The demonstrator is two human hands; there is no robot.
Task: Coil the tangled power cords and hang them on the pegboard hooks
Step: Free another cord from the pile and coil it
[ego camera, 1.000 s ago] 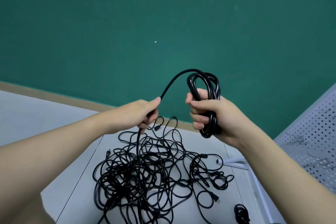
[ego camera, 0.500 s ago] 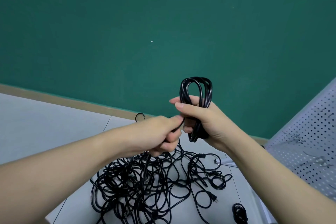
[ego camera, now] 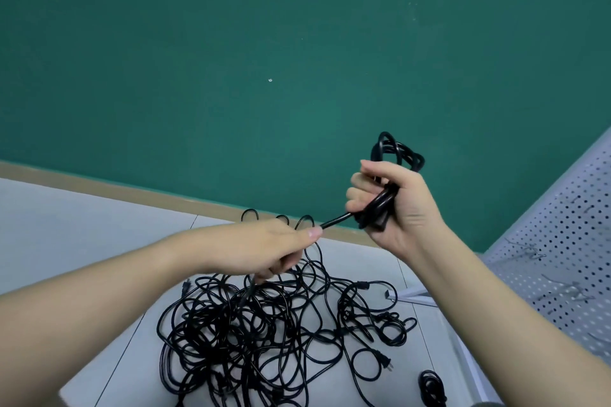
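My right hand [ego camera: 393, 208] grasps the black rubber cord coil [ego camera: 395, 155]; its free strand runs down-left into my left hand [ego camera: 281, 248], which pinches it.

Below you, the grey floor [ego camera: 82, 225] carried the tangled cords [ego camera: 258, 334], a small coiled cord [ego camera: 431, 385] and the pegboard [ego camera: 562, 258].

Tangled cords [ego camera: 264, 334] underneath, pegboard [ego camera: 562, 274] hard right
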